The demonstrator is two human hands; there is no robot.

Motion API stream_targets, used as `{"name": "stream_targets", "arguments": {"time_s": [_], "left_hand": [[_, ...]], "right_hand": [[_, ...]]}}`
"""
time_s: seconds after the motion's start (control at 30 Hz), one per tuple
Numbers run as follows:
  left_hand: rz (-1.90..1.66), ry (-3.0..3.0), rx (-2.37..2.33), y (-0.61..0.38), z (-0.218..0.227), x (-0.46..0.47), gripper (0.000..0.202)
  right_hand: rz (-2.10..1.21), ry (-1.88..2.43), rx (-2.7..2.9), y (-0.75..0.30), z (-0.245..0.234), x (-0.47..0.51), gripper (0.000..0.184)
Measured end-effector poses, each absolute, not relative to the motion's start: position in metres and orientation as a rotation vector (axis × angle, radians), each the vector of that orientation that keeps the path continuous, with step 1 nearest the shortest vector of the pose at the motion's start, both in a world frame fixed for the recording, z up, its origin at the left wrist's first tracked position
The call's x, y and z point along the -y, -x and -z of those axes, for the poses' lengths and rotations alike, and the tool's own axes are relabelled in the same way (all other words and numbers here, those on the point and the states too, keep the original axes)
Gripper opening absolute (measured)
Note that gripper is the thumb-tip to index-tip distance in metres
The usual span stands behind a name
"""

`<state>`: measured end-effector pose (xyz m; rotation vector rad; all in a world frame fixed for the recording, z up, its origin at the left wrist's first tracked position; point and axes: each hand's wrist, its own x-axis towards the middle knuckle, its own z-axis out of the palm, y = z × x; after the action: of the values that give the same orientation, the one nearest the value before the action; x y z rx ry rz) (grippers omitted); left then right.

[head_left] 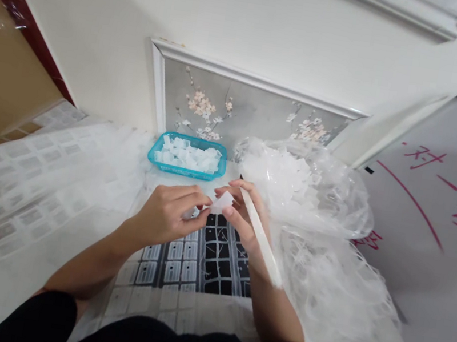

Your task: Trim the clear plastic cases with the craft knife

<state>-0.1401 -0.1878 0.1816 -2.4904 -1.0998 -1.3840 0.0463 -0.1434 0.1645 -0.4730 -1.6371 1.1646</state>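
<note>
My left hand (169,214) and my right hand (241,213) meet over a dark sheet of small square cells (214,261). Both pinch a small clear plastic piece (222,202) between their fingertips. The right hand also grips a long white stick-like tool (261,238) that slants down to the right along my wrist. A turquoise basket (185,171) filled with several clear plastic pieces stands just beyond the hands.
A big crumpled clear plastic bag (316,190) holding more pieces lies to the right. Sheets of empty plastic cells (35,186) spread on the left. A framed floral panel (246,113) leans on the wall behind. A white board with red writing (442,216) stands at the right.
</note>
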Motion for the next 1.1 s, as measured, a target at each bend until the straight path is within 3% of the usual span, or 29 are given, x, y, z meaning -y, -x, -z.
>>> {"name": "stream_targets", "arguments": {"time_s": [0.13,0.33,0.6,0.93,1.1], "left_hand": [[1.315,2.511,1.096,0.142,-0.182,0.188,0.011],[1.236,2.433,1.017,0.139,-0.175,0.184,0.015],[1.108,2.421,0.88,0.146,-0.172,0.184,0.023],[0.891,2.348,0.88,0.145,-0.172,0.185,0.008],[1.245,2.373,1.018,0.136,-0.166,0.181,0.006]], "right_hand": [[-0.832,0.505,1.961,-0.055,-0.175,0.147,0.021],[-0.778,0.428,2.01,-0.057,-0.173,0.144,0.002],[-0.91,0.499,1.945,-0.055,-0.173,0.149,0.02],[-0.735,0.584,2.113,-0.056,-0.167,0.144,0.016],[-0.536,0.466,2.182,-0.056,-0.167,0.142,0.017]]}}
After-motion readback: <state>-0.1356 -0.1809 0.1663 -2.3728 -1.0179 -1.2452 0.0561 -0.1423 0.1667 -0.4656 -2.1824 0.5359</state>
